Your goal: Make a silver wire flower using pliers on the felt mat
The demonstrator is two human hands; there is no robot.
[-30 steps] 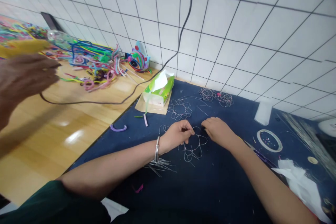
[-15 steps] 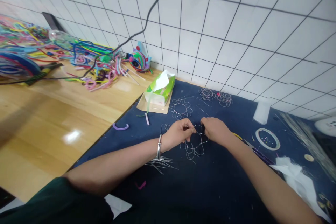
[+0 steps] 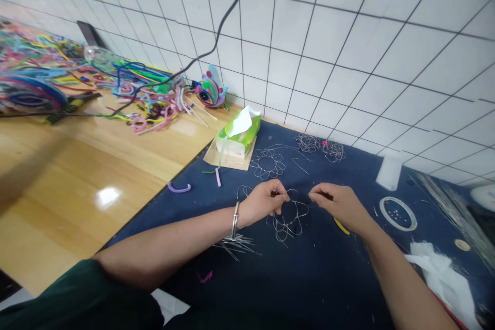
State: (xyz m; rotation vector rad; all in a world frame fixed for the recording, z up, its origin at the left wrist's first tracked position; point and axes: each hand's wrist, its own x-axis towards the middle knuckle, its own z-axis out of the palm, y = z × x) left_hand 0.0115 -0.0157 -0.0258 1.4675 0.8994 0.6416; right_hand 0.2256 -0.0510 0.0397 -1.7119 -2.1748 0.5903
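My left hand (image 3: 263,201), a silver bangle at its wrist, pinches the upper left of a looped wire flower (image 3: 286,224) between thumb and fingertips. The flower has thin petal loops around an open ring. To its right, apart from it, my right hand (image 3: 340,205) is closed in a pinch; whatever its fingertips hold is too fine to make out. Another wire flower (image 3: 267,164) lies flat beyond my left hand. A bundle of cut wires (image 3: 238,245) sits below my left wrist.
A green tissue pack (image 3: 240,134) stands on cardboard at the back. Tangled wire pieces (image 3: 334,150) lie by the wall. At right are a white ring (image 3: 398,213), crumpled white tissue (image 3: 444,276) and long wires (image 3: 448,211). Colourful pipe cleaners (image 3: 147,82) cover the wooden table's far left.
My right hand has moved right, away from the wire flower, with its fingers pinched. My left hand keeps its pinch on the flower. The view has shifted slightly.
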